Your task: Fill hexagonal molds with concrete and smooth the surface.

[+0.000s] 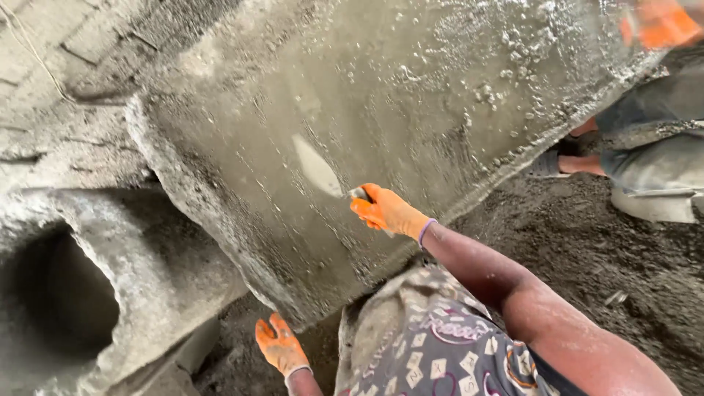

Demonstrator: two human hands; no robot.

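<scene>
My right hand (386,210), in an orange glove, grips the handle of a trowel (317,166). The trowel's pale pointed blade lies flat against the wet grey surface of a large concrete pipe (411,88) that fills the upper middle of the view. My left hand (279,345), also in an orange glove, hangs low near the pipe's bottom edge with fingers spread and nothing in it. My patterned shorts show at the bottom middle.
A second concrete pipe (147,249) with a dark round opening lies at the lower left. Another person's legs (645,154) and orange-gloved hand (664,26) are at the right. Dark wet sandy ground (587,249) spreads at the right. Brick paving (59,51) lies at the upper left.
</scene>
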